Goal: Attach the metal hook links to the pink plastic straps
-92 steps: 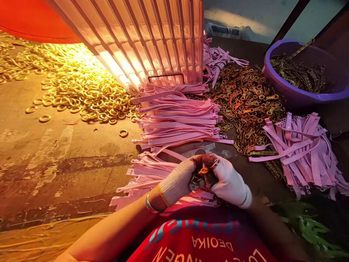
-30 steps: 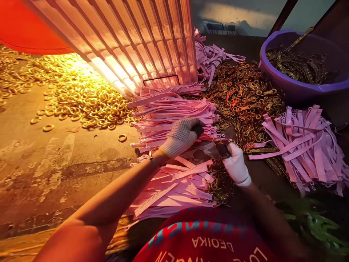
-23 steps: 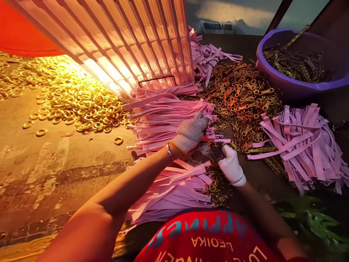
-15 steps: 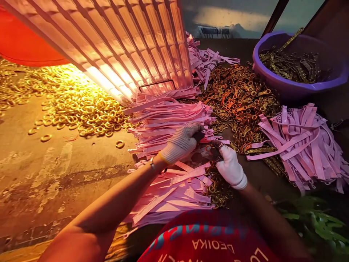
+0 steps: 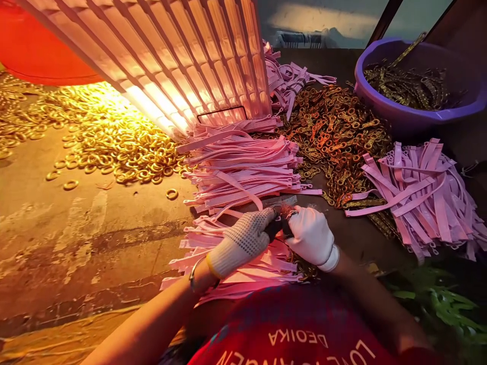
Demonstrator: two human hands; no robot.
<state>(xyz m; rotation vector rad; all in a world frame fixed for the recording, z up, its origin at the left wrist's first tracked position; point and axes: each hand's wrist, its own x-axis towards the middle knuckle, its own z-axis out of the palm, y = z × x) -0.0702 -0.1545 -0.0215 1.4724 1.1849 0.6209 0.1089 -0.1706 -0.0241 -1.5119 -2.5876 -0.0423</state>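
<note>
My left hand [image 5: 245,238], in a dotted knit glove with dark fingertips, pinches the end of a pink strap [image 5: 240,188]. That strap curves up and left over the stacked pink straps [image 5: 243,162]. My right hand [image 5: 312,237], in a white glove with dark fingertips, is closed right against the left fingertips. Whatever it pinches is small and hidden between the fingers. Beneath both hands lies a nearer pile of pink straps [image 5: 243,279], with some gold links [image 5: 306,268] at its right end.
Gold rings [image 5: 125,147] spread across the left of the table beside a brightly lit ribbed panel [image 5: 198,61]. Gold double-loop links [image 5: 335,126] are heaped at right. Beyond them stand a purple basin [image 5: 414,114] of dark gold strips and another pink strap pile [image 5: 429,197].
My left hand has drawn a pink strap from the stack toward my body. My right hand has moved left, and the two hands now meet above the nearer pile.
</note>
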